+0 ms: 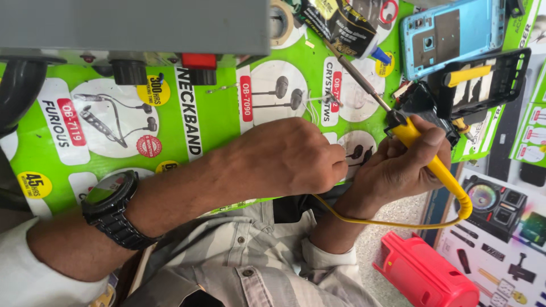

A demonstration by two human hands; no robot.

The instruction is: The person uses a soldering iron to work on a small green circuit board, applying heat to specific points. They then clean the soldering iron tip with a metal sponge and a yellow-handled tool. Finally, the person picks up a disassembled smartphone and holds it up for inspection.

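Hands – right (398, 165) grips yellow soldering iron (424, 150) (plastic grip).

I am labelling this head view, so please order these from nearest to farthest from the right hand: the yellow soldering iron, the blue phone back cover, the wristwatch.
1. Yellow soldering iron: held in the right hand.
2. Blue phone back cover: above, top right.
3. Wristwatch: far left, on the left wrist.

phone shell (452, 31) behind soldering iron (418, 145)

a bright green printed mat (216, 122) covers the worktop (daylit), speckled grey floor (387, 227) at lower right
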